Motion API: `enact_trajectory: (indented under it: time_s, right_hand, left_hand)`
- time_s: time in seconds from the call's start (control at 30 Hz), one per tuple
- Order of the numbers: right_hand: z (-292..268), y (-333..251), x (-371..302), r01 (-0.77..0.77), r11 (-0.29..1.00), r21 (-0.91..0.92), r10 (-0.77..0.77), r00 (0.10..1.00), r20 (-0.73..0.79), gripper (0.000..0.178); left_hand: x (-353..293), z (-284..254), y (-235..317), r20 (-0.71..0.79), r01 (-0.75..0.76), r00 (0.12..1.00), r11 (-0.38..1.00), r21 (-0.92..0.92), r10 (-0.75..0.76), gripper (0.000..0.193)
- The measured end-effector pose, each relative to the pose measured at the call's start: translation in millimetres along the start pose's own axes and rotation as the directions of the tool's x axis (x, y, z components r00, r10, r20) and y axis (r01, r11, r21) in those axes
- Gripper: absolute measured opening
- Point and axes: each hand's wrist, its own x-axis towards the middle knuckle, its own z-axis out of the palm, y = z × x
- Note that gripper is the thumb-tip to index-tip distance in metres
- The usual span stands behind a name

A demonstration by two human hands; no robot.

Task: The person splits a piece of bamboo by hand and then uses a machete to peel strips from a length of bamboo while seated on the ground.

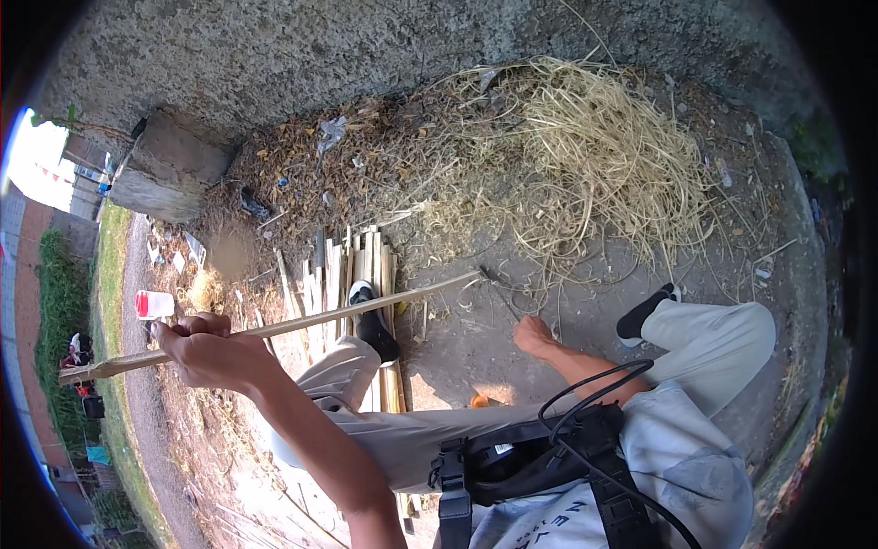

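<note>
The left hand (pixel 203 349) is clamped around a long pale wooden strip (pixel 416 294) near its far left end, fingers (pixel 216 323) wrapped over it, so the strip slants across the front of the body above the left shoe (pixel 373 334); gripping it there probably leaves most of its length free. The right hand (pixel 533 337) has its fingers curled closed on a thin dark tool (pixel 501 297), whose tip comes up to the strip's right end; whether the two touch, I cannot tell. The legs are spread, perhaps to keep the knees out of the way, with the right shoe (pixel 640 316) set well apart on hard, grey ground (pixel 466 357). Beside the left shoe, straight, flat-sided strips (pixel 377 249) lie roughly side by side, maybe stacked there to be within reach. Beyond the right hand, a springy-looking heap of shavings (pixel 622 156) is all thin, straw-coloured ribbons, looped and tangled, thinning into loose curls toward the middle. Dry brown leaves (pixel 366 174) litter the foot of a rough, pitted wall (pixel 366 64), and a red-and-white plastic container (pixel 157 305) stands off to the left.
</note>
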Motion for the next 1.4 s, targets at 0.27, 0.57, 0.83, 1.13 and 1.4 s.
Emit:
enact_trajectory:
  time_s: [0.27,0.57,0.83,1.13,1.4]
  right_hand:
    - [-2,-61,-32,0.341,0.940,0.037,-0.321,0.913,-0.252,0.048]
    - [0,-22,-1,0.202,0.979,-0.016,-0.202,0.969,-0.141,0.054]
    - [0,-13,-3,0.090,0.995,0.041,-0.084,0.990,-0.116,0.056]
    - [16,-45,-17,0.308,0.924,0.228,-0.225,0.918,-0.327,0.053]
    - [-31,-19,-25,-0.080,0.642,0.762,0.050,0.997,0.063,0.046]
  left_hand:
    - [-5,1,0,0.006,-0.003,1.000,0.999,-0.044,0.004,0.028]
    - [-11,4,4,0.012,0.022,1.000,0.996,-0.089,-0.021,0.028]
    - [-10,9,2,0.032,0.001,0.999,0.997,-0.071,0.001,0.026]
    - [2,-13,-3,0.409,0.170,0.912,0.927,-0.336,-0.019,0.033]
    - [8,-16,-8,0.803,0.467,0.580,0.750,-0.467,0.139,0.033]
